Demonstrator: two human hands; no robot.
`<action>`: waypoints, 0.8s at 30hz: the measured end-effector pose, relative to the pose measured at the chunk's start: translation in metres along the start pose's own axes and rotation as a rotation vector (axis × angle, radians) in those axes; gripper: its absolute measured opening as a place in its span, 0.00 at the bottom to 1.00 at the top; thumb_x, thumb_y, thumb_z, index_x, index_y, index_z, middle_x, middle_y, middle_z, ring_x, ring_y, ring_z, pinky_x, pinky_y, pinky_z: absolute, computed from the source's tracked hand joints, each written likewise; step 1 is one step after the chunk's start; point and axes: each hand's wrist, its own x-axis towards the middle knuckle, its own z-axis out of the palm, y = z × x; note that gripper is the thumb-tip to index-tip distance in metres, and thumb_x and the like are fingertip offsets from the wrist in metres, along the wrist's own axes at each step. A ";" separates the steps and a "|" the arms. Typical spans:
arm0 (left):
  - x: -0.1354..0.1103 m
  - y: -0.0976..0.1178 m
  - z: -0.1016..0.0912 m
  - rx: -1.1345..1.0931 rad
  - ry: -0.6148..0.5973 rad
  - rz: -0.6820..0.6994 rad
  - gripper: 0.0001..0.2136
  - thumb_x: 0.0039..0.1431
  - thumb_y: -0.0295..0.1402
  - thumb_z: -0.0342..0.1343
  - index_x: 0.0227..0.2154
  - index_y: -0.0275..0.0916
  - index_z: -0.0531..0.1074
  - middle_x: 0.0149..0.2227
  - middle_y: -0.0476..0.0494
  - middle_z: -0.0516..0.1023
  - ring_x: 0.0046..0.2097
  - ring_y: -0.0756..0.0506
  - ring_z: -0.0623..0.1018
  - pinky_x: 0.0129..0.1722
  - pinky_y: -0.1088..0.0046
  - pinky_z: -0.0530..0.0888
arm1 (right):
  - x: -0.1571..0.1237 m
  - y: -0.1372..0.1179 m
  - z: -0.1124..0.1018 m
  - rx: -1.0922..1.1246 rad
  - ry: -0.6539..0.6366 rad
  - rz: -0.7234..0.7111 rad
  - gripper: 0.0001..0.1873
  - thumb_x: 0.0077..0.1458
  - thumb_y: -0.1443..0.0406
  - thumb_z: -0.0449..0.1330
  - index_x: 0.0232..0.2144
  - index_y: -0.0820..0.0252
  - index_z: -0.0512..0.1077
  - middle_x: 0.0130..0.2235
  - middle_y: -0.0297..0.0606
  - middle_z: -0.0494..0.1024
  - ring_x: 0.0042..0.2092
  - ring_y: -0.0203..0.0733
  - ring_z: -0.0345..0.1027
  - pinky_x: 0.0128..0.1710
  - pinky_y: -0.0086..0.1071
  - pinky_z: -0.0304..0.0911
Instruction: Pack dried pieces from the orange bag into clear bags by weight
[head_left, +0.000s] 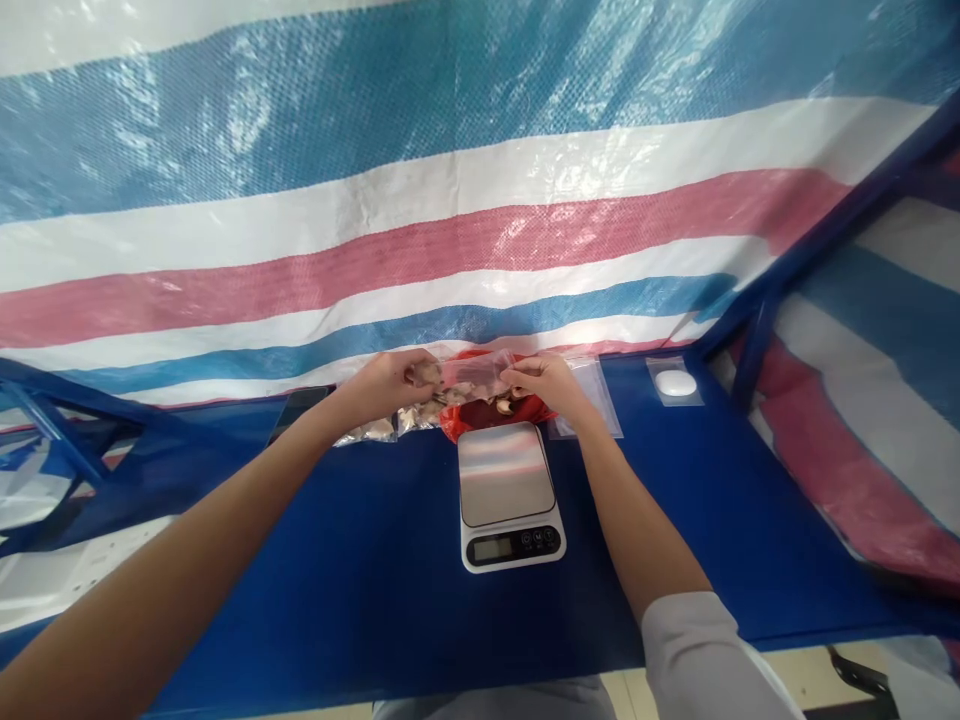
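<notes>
My left hand [396, 382] is closed on the left end of a clear plastic bag [477, 370]. Small pale dried pieces show at its fingertips, though I cannot tell whether they lie inside the bag. With thumb and fingers, my right hand [549, 382] pinches the right end of the same bag. Beneath the hands lies an open red plastic bag [474, 418] with pale and brown dried pieces [504, 406] in it. Just in front stands a white kitchen scale [506, 475] with nothing on its plate; its display cannot be read.
Left of the red bag lie filled clear bags [375, 431] and a flat dark object [301, 408]. Flat clear bags [604, 398] lie at right, beyond them a white oval object [675, 383] on clear plastic. A striped tarp [420, 240] rises behind the blue table [360, 570]. A white power strip-like object [75, 570] is at left.
</notes>
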 end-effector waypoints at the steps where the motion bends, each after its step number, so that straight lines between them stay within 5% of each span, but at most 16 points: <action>1: 0.002 0.000 -0.001 0.022 -0.012 0.004 0.13 0.52 0.42 0.57 0.37 0.41 0.77 0.30 0.47 0.79 0.30 0.46 0.76 0.29 0.72 0.68 | 0.000 -0.001 -0.001 0.023 0.009 0.010 0.15 0.49 0.53 0.67 0.28 0.60 0.81 0.29 0.37 0.81 0.31 0.39 0.74 0.35 0.32 0.71; 8: 0.017 0.008 -0.011 0.130 -0.083 0.116 0.12 0.52 0.40 0.56 0.37 0.41 0.77 0.30 0.46 0.80 0.29 0.45 0.76 0.28 0.72 0.67 | 0.002 -0.001 -0.001 0.176 0.187 0.026 0.17 0.50 0.53 0.68 0.37 0.59 0.81 0.38 0.41 0.84 0.39 0.45 0.78 0.39 0.36 0.76; 18: 0.035 0.013 -0.017 0.200 -0.183 0.116 0.10 0.52 0.39 0.58 0.37 0.44 0.78 0.35 0.45 0.82 0.35 0.42 0.79 0.31 0.72 0.69 | 0.006 0.009 0.004 0.119 0.157 0.021 0.20 0.51 0.55 0.66 0.44 0.59 0.79 0.35 0.39 0.82 0.33 0.40 0.75 0.33 0.33 0.75; 24: 0.042 0.006 -0.023 0.278 -0.189 0.127 0.11 0.55 0.41 0.59 0.40 0.45 0.78 0.40 0.44 0.83 0.37 0.41 0.80 0.32 0.72 0.68 | 0.003 0.000 0.009 -0.077 0.140 -0.006 0.09 0.54 0.62 0.61 0.35 0.58 0.80 0.31 0.37 0.81 0.32 0.40 0.73 0.32 0.31 0.73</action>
